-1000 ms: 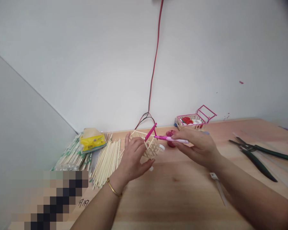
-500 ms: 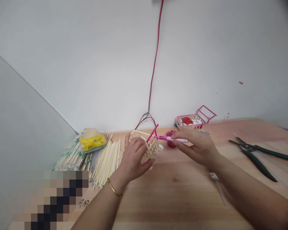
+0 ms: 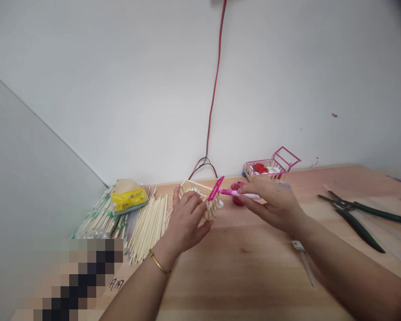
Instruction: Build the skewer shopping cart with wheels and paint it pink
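Note:
My left hand (image 3: pixel 189 217) grips a small cart (image 3: pixel 211 215) built of pale wooden sticks, its fingers around the near side. The cart's handle frame (image 3: pixel 216 188) is bright pink and sticks up at a slant. Between the thumb and fingers of my right hand (image 3: pixel 270 203) is a slim white paintbrush (image 3: pixel 243 194) covered in pink toward its tip. That tip is at the pink handle frame or just beside it. Directly behind the brush stands a dark pink pot (image 3: pixel 237 187), partly hidden.
A finished-looking cart with pink rims (image 3: pixel 265 168) stands by the wall, holding red and white items. Loose wooden sticks (image 3: pixel 150 223) and a yellow packet (image 3: pixel 128 198) lie left. Green-handled pruning shears (image 3: pixel 359 223) and a white strip (image 3: pixel 304 261) lie right.
The cart has turned a little in my left hand, so its pink handle frame now shows as a narrow loop leaning right. My right hand with the brush has barely moved.

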### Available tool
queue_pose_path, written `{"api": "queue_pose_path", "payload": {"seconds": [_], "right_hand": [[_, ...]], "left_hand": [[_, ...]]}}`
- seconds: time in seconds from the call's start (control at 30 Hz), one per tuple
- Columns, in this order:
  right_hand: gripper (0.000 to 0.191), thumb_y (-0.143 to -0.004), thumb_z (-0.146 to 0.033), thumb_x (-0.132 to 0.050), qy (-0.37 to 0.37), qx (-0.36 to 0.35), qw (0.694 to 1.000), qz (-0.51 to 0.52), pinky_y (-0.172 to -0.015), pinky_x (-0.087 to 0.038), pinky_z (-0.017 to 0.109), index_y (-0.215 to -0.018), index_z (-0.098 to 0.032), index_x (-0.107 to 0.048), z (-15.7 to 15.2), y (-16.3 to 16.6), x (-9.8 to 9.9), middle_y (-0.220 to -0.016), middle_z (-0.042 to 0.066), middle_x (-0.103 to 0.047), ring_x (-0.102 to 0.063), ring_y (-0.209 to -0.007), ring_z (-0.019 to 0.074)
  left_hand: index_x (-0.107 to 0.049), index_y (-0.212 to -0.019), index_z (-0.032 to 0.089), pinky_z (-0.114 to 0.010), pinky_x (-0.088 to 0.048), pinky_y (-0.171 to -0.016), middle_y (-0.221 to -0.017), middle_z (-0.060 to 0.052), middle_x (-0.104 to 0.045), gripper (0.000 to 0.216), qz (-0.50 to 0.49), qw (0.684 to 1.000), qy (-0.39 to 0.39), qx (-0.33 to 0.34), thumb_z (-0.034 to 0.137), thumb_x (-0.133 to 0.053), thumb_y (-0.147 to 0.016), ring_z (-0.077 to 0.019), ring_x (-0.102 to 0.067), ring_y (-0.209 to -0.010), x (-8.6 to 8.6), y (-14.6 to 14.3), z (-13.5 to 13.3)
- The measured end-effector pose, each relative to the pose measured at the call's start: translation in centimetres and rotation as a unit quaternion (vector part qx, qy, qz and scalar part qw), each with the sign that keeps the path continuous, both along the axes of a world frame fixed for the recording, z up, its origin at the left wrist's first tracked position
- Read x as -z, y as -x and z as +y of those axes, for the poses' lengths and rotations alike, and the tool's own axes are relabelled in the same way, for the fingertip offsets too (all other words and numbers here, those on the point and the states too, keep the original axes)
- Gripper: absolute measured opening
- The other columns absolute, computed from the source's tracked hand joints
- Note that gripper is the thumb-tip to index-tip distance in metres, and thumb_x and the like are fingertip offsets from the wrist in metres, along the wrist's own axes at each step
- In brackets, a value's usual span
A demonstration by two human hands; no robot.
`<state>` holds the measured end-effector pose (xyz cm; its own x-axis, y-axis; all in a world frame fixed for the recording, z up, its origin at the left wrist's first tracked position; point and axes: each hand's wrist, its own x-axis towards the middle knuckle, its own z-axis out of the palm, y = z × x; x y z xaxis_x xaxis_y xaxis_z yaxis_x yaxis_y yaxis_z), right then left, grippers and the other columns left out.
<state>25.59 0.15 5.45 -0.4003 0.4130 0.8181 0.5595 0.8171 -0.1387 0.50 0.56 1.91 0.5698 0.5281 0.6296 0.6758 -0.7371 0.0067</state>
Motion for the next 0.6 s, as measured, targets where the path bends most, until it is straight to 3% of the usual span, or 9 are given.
{"api": "queue_pose_path", "payload": {"seconds": [0.2,0.37,0.6], "right_hand": [[0.009,-0.089,-0.016,-0.061,0.002,-0.034,0.999,0.013,-0.071,-0.048,0.031,-0.096,-0.022,-0.063,-0.26,0.2,0.14,-0.081,0.003,-0.071,-0.064,-0.076,0.0168],[0.007,-0.089,-0.017,-0.061,0.013,0.005,1.0,0.02,-0.067,-0.047,0.031,-0.095,-0.021,-0.063,-0.29,0.25,0.14,-0.078,0.003,-0.069,-0.061,-0.071,0.0164],[0.009,-0.089,-0.016,-0.061,0.015,-0.021,0.999,0.022,-0.069,-0.048,0.032,-0.096,-0.022,-0.063,-0.31,0.48,0.12,-0.079,0.004,-0.07,-0.063,-0.076,0.0183]], "left_hand": [[-0.056,-0.091,0.021,-0.057,-0.018,-0.116,-0.096,-0.004,-0.065,0.018,-0.031,0.999,0.014,0.004,0.03,-0.066,-0.08,-0.0231,-0.056,-0.106,-0.11,-0.08,0.03],[-0.055,-0.087,0.02,-0.057,-0.02,-0.115,-0.097,-0.004,-0.065,0.017,-0.043,0.999,0.015,0.012,0.031,-0.067,-0.079,-0.0224,-0.056,-0.104,-0.03,-0.14,0.05],[-0.057,-0.092,0.02,-0.057,-0.019,-0.116,-0.098,-0.004,-0.065,0.018,-0.021,1.0,0.012,-0.002,0.03,-0.066,-0.08,-0.0228,-0.056,-0.108,-0.05,-0.2,-0.12]]}}
